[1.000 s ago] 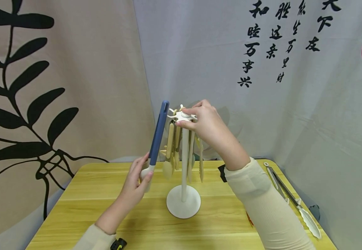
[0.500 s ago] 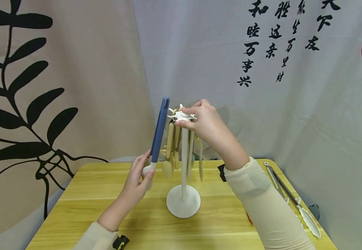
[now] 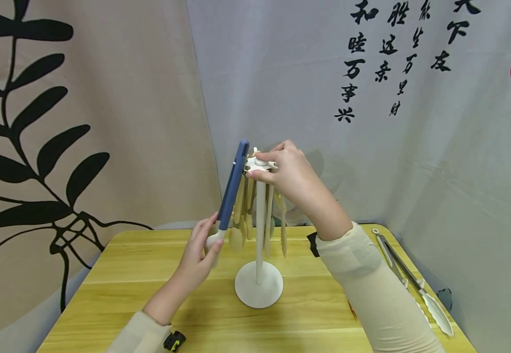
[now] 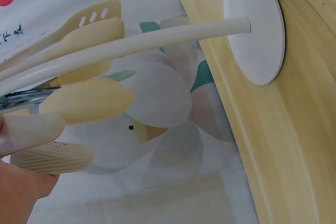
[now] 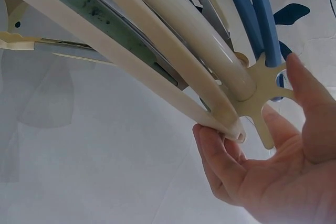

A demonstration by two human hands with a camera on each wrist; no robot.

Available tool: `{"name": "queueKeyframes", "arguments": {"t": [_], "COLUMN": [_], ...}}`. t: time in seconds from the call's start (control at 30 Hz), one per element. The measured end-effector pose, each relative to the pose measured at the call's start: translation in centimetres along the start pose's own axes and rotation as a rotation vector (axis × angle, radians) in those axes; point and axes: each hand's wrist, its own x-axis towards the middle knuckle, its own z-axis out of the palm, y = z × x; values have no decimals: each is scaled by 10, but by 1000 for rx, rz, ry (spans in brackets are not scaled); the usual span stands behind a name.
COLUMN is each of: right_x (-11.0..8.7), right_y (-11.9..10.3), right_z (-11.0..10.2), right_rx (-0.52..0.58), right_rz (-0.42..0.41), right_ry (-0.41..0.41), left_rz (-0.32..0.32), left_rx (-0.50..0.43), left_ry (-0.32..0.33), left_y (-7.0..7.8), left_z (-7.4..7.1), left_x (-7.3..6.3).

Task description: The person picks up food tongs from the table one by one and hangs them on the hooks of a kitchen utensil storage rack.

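Observation:
My left hand (image 3: 195,252) holds blue-handled tongs (image 3: 233,189) by their pale lower end, with the handle slanting up and slightly right. The handle's upper part overlaps the left side of a white utensil stand's hooked top (image 3: 255,165). In the right wrist view, two blue handle arms (image 5: 249,14) lie against a hook; whether they hang on it, I cannot tell. A ridged tongs tip (image 4: 52,158) shows by the left hand. Thumb and fingers of my right hand (image 3: 293,171) grip the hooked top. Several cream utensils (image 3: 240,206) hang around the pole.
The stand's round white base (image 3: 259,294) is on the yellow wooden table (image 3: 158,264). Two more tongs (image 3: 414,282) lie along the table's right edge. A small red item (image 3: 352,310) is partly hidden by the right sleeve. Printed cloth hangs behind and to the sides.
My left hand has carried the tongs to the right, bringing the handle's upper end across the stand's left hooks. The right hand keeps its place on the hooked top.

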Motion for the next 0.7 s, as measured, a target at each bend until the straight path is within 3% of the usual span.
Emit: {"name": "queueKeyframes", "arguments": {"t": [0.17, 0.5, 0.6, 0.7], "right_x": [0, 1, 0, 0], "right_y": [0, -1, 0, 1], "right_z": [0, 1, 1, 1], "right_rx": [2, -2, -4, -9], "right_rz": [-5, -11, -12, -15], "right_ry": [7, 5, 9, 14], "left_rz": [0, 9, 5, -10], "left_rx": [-20, -8, 9, 12], "left_ry": [-9, -5, -9, -29], "left_y": [-15, -20, -17, -3], "left_z": [4, 13, 16, 17], "left_x": [-1, -4, -3, 0]}}
